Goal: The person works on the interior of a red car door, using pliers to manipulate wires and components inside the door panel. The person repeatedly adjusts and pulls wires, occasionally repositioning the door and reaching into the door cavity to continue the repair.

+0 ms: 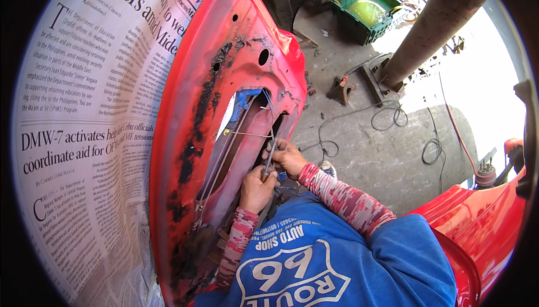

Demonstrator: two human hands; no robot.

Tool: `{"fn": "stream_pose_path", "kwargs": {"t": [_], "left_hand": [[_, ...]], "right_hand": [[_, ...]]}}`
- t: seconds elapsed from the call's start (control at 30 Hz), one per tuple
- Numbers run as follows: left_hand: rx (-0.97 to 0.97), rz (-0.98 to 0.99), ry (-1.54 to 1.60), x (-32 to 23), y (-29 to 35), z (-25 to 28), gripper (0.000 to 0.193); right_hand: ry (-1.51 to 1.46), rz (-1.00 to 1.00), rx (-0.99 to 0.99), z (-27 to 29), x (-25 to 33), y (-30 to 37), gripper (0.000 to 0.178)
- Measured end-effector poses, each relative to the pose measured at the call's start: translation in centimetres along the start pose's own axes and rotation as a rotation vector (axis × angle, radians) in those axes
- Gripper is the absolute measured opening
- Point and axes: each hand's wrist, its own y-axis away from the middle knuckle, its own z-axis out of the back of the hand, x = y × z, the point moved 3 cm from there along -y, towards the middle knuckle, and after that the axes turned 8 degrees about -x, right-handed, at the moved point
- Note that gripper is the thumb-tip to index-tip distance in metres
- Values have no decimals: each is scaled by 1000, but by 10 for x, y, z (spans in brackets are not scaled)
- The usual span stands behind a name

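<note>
A red car door panel [241, 60] stands on edge before me, with openings and black residue down its inner face. Both of my hands are at its right edge, beside the lower opening. My right hand [289, 160] has its fingers closed in a pinch around a slim grey metal rod [272, 154]. Just below, my left hand [258, 188] is curled around the lower part of the same rod. The rod's lower end is hidden by my fingers, so its exact kind is unclear. Thin metal linkage rods [224, 155] run through the large opening, near a blue part [245, 100].
Newspaper sheets [84, 155] cover the surface left of the door. Beyond are a green crate [368, 12], a slanted brown post [432, 21], a rusty metal stand [340, 90] and loose cables [389, 117] on the concrete floor. A red body panel [477, 211] is at right.
</note>
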Motion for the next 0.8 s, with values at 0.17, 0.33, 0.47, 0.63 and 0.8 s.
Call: {"fn": "stream_pose_path", "kwargs": {"t": [0.17, 0.33, 0.47, 0.63, 0.8], "left_hand": [[-14, 66, 12, -5, 1, 0, 14], [-27, 154, -21, -4, -1, 3, 18], [-21, 120, -2, -3, -2, 3, 20], [-53, 79, -104, -2, -3, 2, 23], [-165, -113, -240, -10, -4, -1, 30]], "right_hand": [[-174, -209, 303, 9, 14, 6, 26], [-172, -187, 414, 14, 19, 11, 27], [234, -23, 342, 18, 17, 12, 21], [915, 480, 150, 22, 22, 13, 12], [1239, 906, 46, 23, 36, 12, 24]]}}
